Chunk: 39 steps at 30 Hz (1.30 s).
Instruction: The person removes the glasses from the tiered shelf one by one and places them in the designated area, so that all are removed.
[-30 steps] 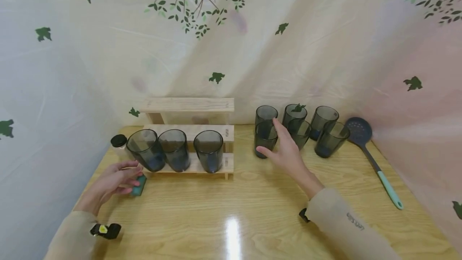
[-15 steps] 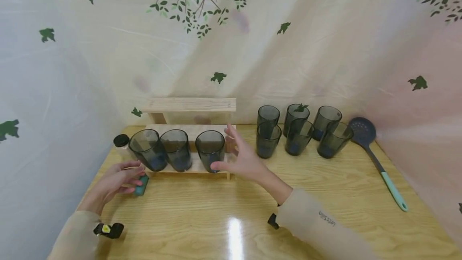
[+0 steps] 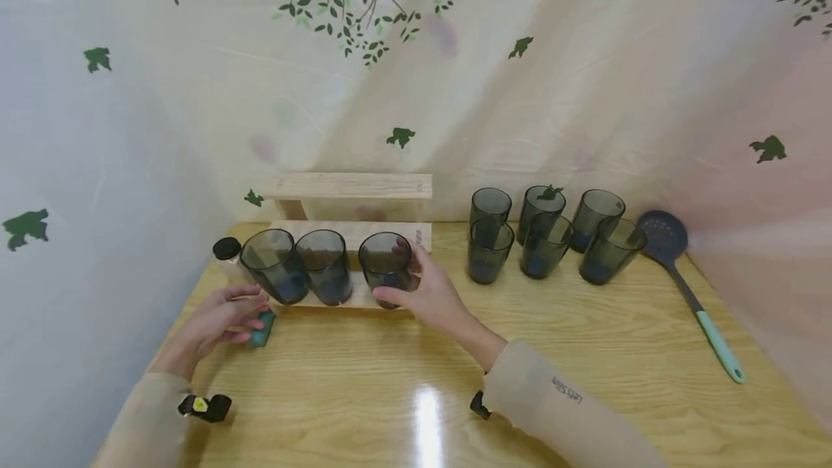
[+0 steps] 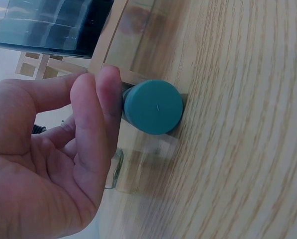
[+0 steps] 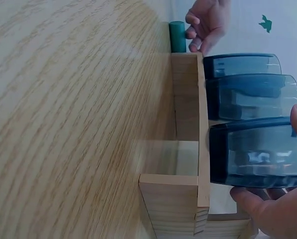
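Note:
My right hand [image 3: 438, 298] grips the rightmost of three dark, see-through drinking glasses [image 3: 382, 266] on the lowest step of a wooden rack [image 3: 351, 185]. In the right wrist view, thumb and fingers lie on opposite sides of that glass [image 5: 257, 154], whose base is at the shelf. The middle glass [image 3: 323, 266] and the left glass [image 3: 273, 266] stand beside it. Near the rack's left end hovers my left hand [image 3: 217, 320], fingers loosely bent and holding nothing. Beside its fingertips is a small teal cylinder [image 3: 261, 331], its round end [image 4: 154, 107] facing the left wrist camera; contact is unclear.
Several more dark glasses [image 3: 489, 258] stand in two rows to the right of the rack. A slotted skimmer [image 3: 663, 233] with a mint handle lies at the far right. A black-lidded jar [image 3: 227, 250] stands behind my left hand. A leaf-patterned curtain [image 3: 494, 107] hangs behind the wooden table [image 3: 364, 381].
My right hand has moved left from the grouped glasses to the rack's rightmost glass, and its fingers have closed round it. My left hand has stayed by the teal cylinder.

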Each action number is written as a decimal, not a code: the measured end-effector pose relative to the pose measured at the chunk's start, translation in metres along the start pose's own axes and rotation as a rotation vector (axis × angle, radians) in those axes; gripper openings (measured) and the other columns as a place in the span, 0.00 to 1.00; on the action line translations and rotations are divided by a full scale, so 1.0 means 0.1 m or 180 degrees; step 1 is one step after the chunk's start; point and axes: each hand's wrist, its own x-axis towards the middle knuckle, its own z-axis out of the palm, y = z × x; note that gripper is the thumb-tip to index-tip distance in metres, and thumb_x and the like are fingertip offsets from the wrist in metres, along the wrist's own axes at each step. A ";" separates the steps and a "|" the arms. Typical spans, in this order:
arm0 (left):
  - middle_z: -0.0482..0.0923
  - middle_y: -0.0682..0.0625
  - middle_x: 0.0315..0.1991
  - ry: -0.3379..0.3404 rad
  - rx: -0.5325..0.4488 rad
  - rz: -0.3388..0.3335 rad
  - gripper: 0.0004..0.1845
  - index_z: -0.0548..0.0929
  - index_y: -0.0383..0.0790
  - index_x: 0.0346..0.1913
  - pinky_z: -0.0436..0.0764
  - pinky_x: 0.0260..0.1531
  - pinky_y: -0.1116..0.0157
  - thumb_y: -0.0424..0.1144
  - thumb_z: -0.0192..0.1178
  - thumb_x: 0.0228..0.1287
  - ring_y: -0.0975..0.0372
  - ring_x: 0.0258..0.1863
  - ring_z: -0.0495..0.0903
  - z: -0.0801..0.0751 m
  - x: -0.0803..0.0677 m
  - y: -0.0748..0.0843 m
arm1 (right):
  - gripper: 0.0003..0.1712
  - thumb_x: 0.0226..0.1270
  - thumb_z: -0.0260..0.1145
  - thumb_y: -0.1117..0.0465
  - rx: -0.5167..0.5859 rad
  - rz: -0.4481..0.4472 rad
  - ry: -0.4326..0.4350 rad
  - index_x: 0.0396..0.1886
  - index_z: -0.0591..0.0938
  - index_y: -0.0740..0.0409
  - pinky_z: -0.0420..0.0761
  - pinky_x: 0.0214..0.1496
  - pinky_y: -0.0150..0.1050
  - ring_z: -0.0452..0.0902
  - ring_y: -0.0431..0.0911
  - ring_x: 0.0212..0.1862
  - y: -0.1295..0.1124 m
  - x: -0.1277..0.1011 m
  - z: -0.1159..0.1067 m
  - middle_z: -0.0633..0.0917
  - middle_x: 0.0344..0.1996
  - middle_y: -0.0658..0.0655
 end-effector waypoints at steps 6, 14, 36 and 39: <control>0.78 0.45 0.49 -0.0033 0.0012 0.0022 0.40 0.58 0.32 0.69 0.83 0.30 0.61 0.54 0.59 0.65 0.57 0.36 0.82 -0.03 0.01 0.00 | 0.49 0.50 0.77 0.51 -0.0013 0.0042 -0.0033 0.71 0.61 0.45 0.73 0.59 0.45 0.69 0.42 0.59 -0.11 0.00 -0.01 0.73 0.58 0.46; 0.78 0.45 0.49 -0.0088 -0.0017 0.0008 0.39 0.58 0.32 0.69 0.83 0.29 0.62 0.54 0.59 0.65 0.58 0.36 0.82 -0.01 0.03 0.00 | 0.47 0.52 0.77 0.59 0.0136 0.0104 -0.0086 0.70 0.64 0.57 0.71 0.60 0.50 0.70 0.50 0.58 -0.35 -0.09 -0.06 0.75 0.57 0.56; 0.78 0.46 0.48 -0.0099 0.0030 0.0015 0.41 0.58 0.31 0.68 0.83 0.32 0.60 0.55 0.59 0.64 0.56 0.38 0.82 -0.02 0.00 -0.01 | 0.51 0.46 0.79 0.47 -0.0569 0.0361 0.0530 0.70 0.65 0.46 0.73 0.58 0.52 0.69 0.48 0.61 -0.17 -0.66 -1.30 0.74 0.60 0.51; 0.78 0.47 0.48 -0.0108 0.0038 0.0009 0.40 0.58 0.31 0.68 0.83 0.32 0.61 0.54 0.59 0.65 0.57 0.37 0.82 -0.01 0.00 0.02 | 0.51 0.48 0.77 0.47 -0.0692 0.0466 0.0708 0.71 0.62 0.46 0.75 0.57 0.47 0.68 0.48 0.61 -0.10 -0.82 -1.56 0.73 0.61 0.52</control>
